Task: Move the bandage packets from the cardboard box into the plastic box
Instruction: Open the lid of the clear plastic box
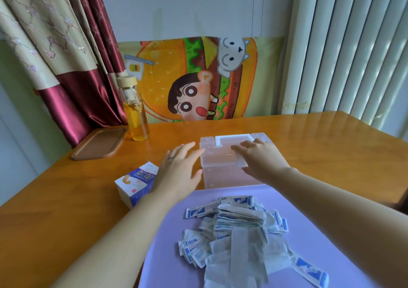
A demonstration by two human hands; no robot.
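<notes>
1. Wooden tray (99,143) and glass bottle (134,111), upper left: set at the table's far edge, well apart from the work.
2. Cardboard box (135,184), left of centre: just beside the purple mat (176,221), partly behind the left wrist; contents not visible.
3. Left hand (176,168): flat, fingers straight, at the left wall of the plastic box (223,177), probably to steady it; contact unclear.
4. Plastic box, centre: lid down, at the mat's far edge.
5. Bandage packets (238,232), lower centre: loose heap on the mat, near the frame's bottom edge, not yet boxed.
6. Right hand (262,159): fingers spread over the lid, gripping nothing; likely about to open it.
7. Table (331,146), right: wood beside the plastic box leaves room to shift it.
</notes>
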